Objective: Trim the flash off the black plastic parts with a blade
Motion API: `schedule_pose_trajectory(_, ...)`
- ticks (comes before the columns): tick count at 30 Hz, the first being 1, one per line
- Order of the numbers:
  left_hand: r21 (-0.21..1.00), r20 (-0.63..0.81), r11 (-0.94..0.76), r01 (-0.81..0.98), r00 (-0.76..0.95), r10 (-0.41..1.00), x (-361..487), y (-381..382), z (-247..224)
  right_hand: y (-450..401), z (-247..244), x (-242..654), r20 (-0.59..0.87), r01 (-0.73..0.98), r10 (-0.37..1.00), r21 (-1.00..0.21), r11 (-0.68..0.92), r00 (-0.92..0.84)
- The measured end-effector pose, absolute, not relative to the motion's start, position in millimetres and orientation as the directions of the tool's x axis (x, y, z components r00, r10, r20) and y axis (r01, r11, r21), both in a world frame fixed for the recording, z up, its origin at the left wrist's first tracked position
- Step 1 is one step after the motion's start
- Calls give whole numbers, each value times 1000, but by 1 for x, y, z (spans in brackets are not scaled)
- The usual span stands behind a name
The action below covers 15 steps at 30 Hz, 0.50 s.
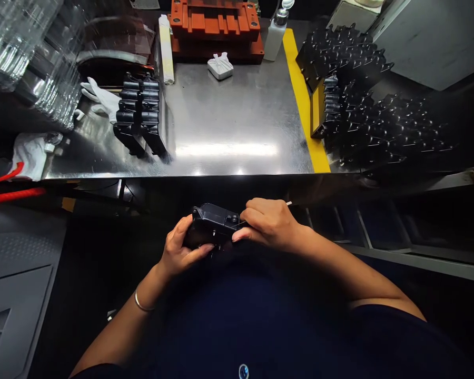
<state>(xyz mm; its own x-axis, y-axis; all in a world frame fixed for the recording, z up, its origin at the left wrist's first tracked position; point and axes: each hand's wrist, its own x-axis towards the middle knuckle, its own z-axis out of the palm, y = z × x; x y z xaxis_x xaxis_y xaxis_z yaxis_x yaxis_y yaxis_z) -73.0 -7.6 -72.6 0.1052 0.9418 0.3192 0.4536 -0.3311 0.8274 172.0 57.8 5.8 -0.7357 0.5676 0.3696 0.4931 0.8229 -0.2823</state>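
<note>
My left hand [179, 247] grips a glossy black plastic part [217, 216] by its left end, thumb along the lower side. The part is held tilted in front of my body, below the table's front edge. My right hand [270, 223] is closed at the part's right end, wrapped round a thin tool [288, 203] whose white end sticks out behind the fingers. Its other end points to the part; most of the tool is hidden by my fingers, so its exact kind does not show.
On the metal table [233, 121] stand black parts [142, 113] at left and many more [363, 100] beyond a yellow strip [300, 100]. An orange fixture [217, 31], a white dispenser bottle [275, 39] and a wrapped white block [220, 67] are at the back. Clear trays [27, 47] rise at left.
</note>
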Motion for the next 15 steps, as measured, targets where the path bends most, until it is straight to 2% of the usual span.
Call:
schedule_pose_trajectory(5,897,157,-194,396,124,980,-69,-10,-71,57,3,172,452,453,496,-209,867,-742)
schedule_pose_trajectory(7,918,131,-172,356,137,982,-67,-10,-69,57,2,172,484,484,513,-196,853,-708)
schedule_pose_trajectory(10,945,76,-114,308,130,989,-65,-9,-63,57,1,173,450,521,555,-209,827,-700)
schedule_pose_trajectory(13,974,-87,64,218,98,991,-65,-8,-56,55,1,174,416,463,527,-251,850,-741)
schedule_pose_trajectory(15,979,-171,160,125,79,982,-65,-7,-53,53,1,176,413,424,548,-356,833,-728)
